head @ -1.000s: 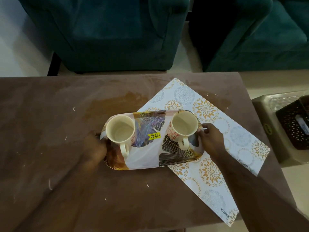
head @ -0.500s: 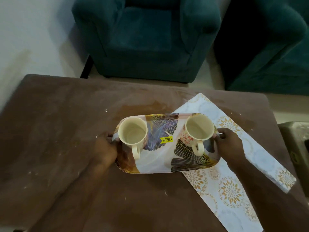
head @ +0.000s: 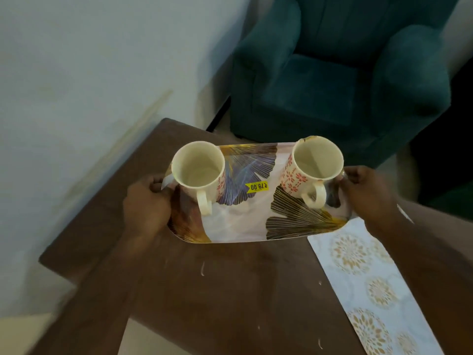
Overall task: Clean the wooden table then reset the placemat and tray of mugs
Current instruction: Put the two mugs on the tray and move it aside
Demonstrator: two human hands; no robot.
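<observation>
Gripping tray [head: 238, 221] ends with left hand [head: 147, 201] and right hand [head: 366, 193], mugs [head: 198, 165] aboard; desk [head: 230, 290] below tray looks unwiped, crumbs [head: 202, 268] present, placemat [head: 371, 285] right of tray not cleared. Early stage.

Tray ends, placemat and table only partly seen

The tray [head: 243, 226] covers the placemat's [head: 363, 272] far end, and the bottom and right edges cut off its near end. The left hand [head: 146, 203] and right hand [head: 368, 193] curl round the tray's short ends, with their fingers out of sight beneath it. Whether the tray rests on the table [head: 230, 290] or hangs above it cannot be told. Blur smears the left forearm and the table's near-left corner. The right arm hides the table's right side. The armchair [head: 320, 85] is cut off at the top. The white flecks [head: 202, 268] are too small to identify.
</observation>
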